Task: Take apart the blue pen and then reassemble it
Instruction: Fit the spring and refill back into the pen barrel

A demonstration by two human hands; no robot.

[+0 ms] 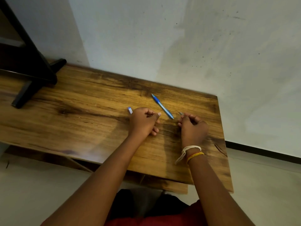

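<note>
The blue pen lies diagonally on the wooden table, between and just beyond my two hands. Its darker grip end points away from me. A small blue and white pen piece rests on the table by the knuckles of my left hand. That hand is curled into a loose fist on the wood, apart from the pen. My right hand is also curled, and a small grey pen part pokes out from its thumb and fingertips, just right of the pen's near end.
A black stand with angled legs occupies the table's far left. A pale wall runs along the table's far edge. The table's right edge is close to my right wrist, with floor beyond it.
</note>
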